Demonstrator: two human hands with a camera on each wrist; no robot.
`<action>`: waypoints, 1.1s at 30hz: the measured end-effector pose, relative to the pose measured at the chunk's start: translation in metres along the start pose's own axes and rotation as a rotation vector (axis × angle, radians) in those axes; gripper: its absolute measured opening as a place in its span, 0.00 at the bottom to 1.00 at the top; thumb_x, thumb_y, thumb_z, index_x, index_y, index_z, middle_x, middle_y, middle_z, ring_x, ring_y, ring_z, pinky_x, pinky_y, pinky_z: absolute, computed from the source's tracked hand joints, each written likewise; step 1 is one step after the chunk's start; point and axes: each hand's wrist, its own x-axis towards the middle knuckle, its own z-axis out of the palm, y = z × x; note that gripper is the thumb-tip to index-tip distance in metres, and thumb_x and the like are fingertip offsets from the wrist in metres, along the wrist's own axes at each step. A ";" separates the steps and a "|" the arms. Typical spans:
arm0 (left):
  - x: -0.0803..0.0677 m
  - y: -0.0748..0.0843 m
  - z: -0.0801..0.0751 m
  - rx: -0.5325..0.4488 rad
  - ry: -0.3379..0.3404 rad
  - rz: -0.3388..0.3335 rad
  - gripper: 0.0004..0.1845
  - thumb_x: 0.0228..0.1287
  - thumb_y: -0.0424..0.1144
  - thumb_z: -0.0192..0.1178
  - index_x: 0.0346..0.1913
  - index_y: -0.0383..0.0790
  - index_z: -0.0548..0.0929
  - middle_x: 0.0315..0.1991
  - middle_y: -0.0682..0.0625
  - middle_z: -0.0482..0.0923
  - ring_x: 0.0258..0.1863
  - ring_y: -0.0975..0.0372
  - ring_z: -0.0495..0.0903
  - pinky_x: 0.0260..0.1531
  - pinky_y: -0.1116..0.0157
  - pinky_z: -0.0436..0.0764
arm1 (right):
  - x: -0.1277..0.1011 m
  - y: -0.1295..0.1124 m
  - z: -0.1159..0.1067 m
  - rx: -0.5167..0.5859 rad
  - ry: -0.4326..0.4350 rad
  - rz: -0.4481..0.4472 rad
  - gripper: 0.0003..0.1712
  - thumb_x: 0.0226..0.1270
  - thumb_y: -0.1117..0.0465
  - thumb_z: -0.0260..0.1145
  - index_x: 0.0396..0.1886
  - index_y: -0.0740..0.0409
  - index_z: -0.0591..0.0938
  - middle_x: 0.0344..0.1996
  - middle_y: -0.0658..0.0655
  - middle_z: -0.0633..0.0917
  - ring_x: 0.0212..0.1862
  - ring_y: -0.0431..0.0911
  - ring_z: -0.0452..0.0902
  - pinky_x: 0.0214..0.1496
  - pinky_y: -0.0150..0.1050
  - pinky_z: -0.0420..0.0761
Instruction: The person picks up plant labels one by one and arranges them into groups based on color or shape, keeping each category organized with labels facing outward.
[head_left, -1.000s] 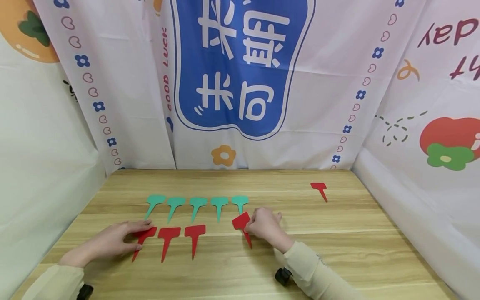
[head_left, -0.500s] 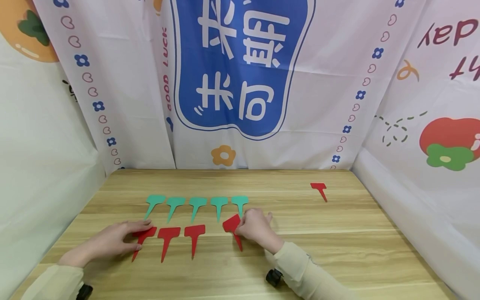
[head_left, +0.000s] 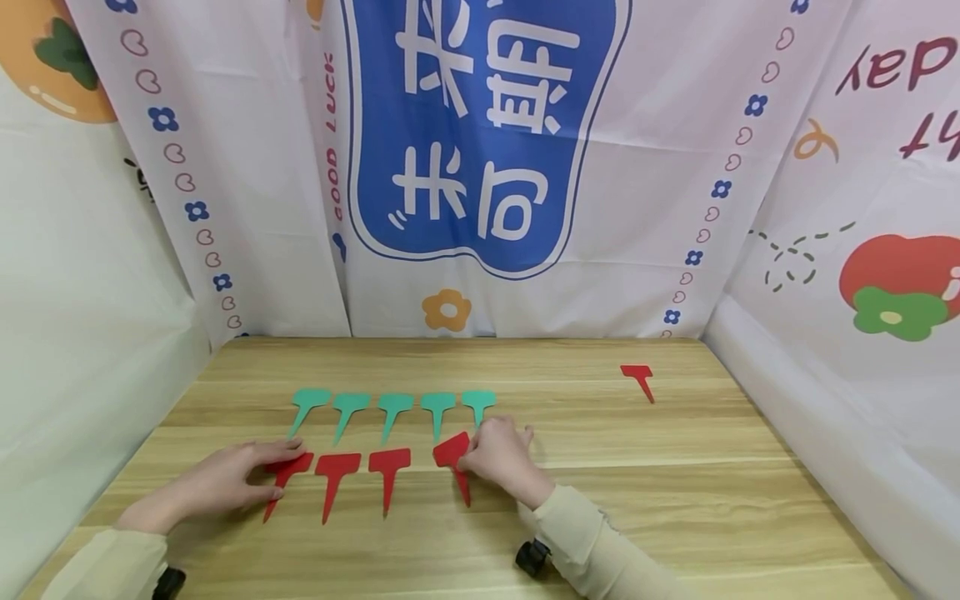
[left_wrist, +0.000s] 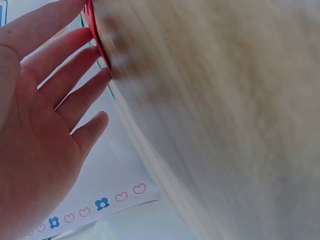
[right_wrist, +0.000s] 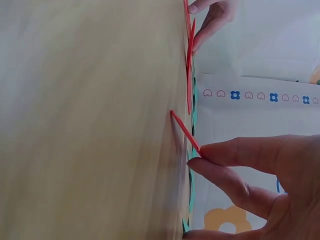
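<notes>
Leftward since the earlier frame, the right hand (head_left: 498,454) carries a red T-shaped tag (head_left: 453,457) toward the red row on the table (head_left: 675,500), below the teal tags (head_left: 393,408). Left hand (head_left: 225,479) lies flat, fingers straight, touching the leftmost red tag (head_left: 283,479). Right wrist view: fingertips (right_wrist: 200,150) pinch the tilted tag (right_wrist: 184,131).

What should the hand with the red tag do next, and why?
Probably lay the red tag flat just right of the third red one, straightened to match. The right hand pinches it tilted, one end lifted off the table in the right wrist view. The front row has three red tags under five green ones, so the fourth spot looks open.
</notes>
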 end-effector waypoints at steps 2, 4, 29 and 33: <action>0.000 0.000 0.000 0.002 -0.002 0.002 0.31 0.55 0.54 0.65 0.62 0.46 0.77 0.65 0.42 0.70 0.61 0.39 0.69 0.53 0.39 0.71 | -0.001 -0.001 0.001 0.000 0.007 0.002 0.17 0.43 0.56 0.77 0.04 0.48 0.80 0.24 0.47 0.80 0.53 0.55 0.72 0.62 0.77 0.46; 0.000 0.000 0.000 0.007 -0.002 0.007 0.31 0.55 0.54 0.65 0.62 0.46 0.77 0.65 0.42 0.70 0.61 0.40 0.70 0.53 0.40 0.72 | -0.001 -0.003 0.001 -0.007 0.016 0.000 0.17 0.43 0.56 0.77 0.04 0.47 0.80 0.30 0.49 0.81 0.52 0.54 0.72 0.62 0.77 0.46; 0.001 0.000 0.000 0.016 -0.002 0.013 0.31 0.55 0.52 0.66 0.62 0.45 0.77 0.65 0.41 0.71 0.61 0.40 0.70 0.53 0.41 0.73 | -0.007 -0.020 0.012 -0.123 0.023 0.010 0.24 0.46 0.57 0.73 0.01 0.53 0.71 0.44 0.57 0.83 0.64 0.59 0.66 0.64 0.74 0.48; 0.001 0.001 0.000 0.013 0.001 0.013 0.31 0.55 0.52 0.66 0.61 0.45 0.77 0.65 0.41 0.71 0.61 0.40 0.70 0.53 0.40 0.73 | -0.006 -0.023 0.013 -0.146 0.025 0.001 0.25 0.46 0.56 0.73 0.01 0.54 0.69 0.37 0.55 0.82 0.63 0.59 0.66 0.63 0.74 0.49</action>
